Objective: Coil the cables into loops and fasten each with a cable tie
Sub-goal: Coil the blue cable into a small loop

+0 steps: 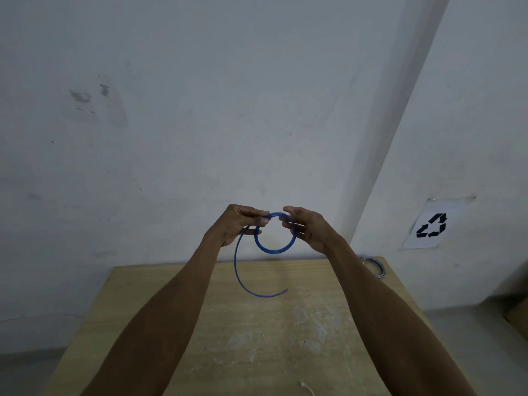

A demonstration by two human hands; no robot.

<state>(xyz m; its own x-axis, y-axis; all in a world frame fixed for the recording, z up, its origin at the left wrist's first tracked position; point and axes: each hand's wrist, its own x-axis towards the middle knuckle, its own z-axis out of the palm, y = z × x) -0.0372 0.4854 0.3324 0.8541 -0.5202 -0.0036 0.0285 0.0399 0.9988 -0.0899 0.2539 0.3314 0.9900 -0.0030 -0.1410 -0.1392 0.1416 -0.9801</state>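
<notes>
Blue thin plastic-sheathed cable (274, 250): one small loop held in the air over the pale wooden table (160, 295), not tied yet, loose tail out.

Risks, left to right:
- left hand (243, 224) has the crossing point where the tail leaves the loop. The pinch looks light. If it slips, the sheath's spring opens the turns and the loop unwinds.
- the tail hangs free below the left hand and curls to an end above the table. Winding it in needs a regrip, and that's when turns can fan out or twist.
- right hand (308, 227) probably has to let go to fetch a tie, leaving one hand holding everything. Neither hand has a tie. The small white thing (307, 387) at the near table edge might be one, can't tell.

Position vs fingers:
- left: thumb and fingers (258, 221) curled, pinching the loop's upper left. The tail exits under them.
- the loop top spans the gap between the hands. The bottom arc hangs clear of both, off the table.
- right: fingers (288, 224) curled round the loop's upper right, cable running across them.
- far right table corner: second coil of pale cable (374, 268), well apart from the hands.
</notes>
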